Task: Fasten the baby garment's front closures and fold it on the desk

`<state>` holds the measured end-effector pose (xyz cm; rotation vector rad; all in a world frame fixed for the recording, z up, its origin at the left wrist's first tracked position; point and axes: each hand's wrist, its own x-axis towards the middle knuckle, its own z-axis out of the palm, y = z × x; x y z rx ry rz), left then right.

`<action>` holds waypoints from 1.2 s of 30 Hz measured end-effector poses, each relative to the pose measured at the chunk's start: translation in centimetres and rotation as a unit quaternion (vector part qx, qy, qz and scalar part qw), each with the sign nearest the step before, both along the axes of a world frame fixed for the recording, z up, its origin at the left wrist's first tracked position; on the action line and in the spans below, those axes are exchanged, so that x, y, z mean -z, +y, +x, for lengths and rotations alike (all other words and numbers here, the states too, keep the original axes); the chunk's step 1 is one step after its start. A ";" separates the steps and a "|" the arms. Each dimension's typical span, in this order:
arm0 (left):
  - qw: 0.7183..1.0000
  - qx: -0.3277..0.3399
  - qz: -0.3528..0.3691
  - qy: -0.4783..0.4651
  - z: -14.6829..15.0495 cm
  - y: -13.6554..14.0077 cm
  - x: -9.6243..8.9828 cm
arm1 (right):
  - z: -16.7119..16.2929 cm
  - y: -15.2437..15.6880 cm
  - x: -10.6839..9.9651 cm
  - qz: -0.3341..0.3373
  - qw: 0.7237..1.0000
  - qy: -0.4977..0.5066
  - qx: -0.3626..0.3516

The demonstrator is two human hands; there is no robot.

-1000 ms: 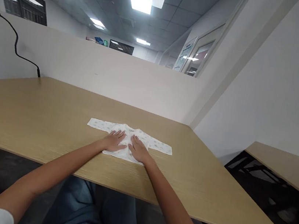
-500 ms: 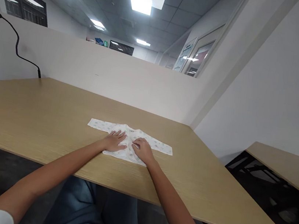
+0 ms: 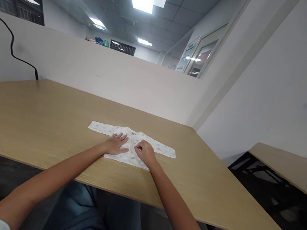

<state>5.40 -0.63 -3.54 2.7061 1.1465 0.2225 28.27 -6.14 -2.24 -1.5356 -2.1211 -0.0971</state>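
A small white long-sleeved baby shirt [image 3: 126, 158] with a pale print lies spread on the table, collar away from me and both sleeves stretched out sideways. My left hand [image 3: 115, 144] rests flat on the left half of its front, fingers spread. On the right half, beside the middle opening, my right hand [image 3: 144, 152] is closed, with thumb and forefinger tips together over the cloth. Whether any fabric is caught between those fingertips cannot be made out. Part of the shirt's front is hidden under both hands.
The shirt lies near the front edge of a wooden table [image 3: 56, 116]. A white partition [image 3: 113, 79] borders the far side. At the left, a black cable [image 3: 12, 44] runs down to the table's back edge. Another table [image 3: 286, 164] stands at the right.
My right fingers have curled in from a looser bend to a tight pinch. My left hand stays flat on the shirt. The whole view has shifted slightly.
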 end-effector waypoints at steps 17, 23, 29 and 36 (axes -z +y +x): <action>1.000 0.005 0.012 0.008 0.0 -0.7 -0.4 | 1.5 -0.1 -0.3 -0.054 0.983 0.155 -0.080; 1.000 -0.002 0.014 0.011 0.1 -1.1 -0.7 | 0.6 0.4 0.8 -0.083 0.994 0.030 -0.058; 0.999 0.009 0.029 -0.023 0.1 -0.6 -0.6 | -0.1 1.1 1.5 -0.187 0.981 -0.055 -0.019; 0.992 -0.112 -0.024 -0.044 -2.6 3.0 -0.5 | 3.7 2.0 1.3 -0.202 0.976 0.007 0.076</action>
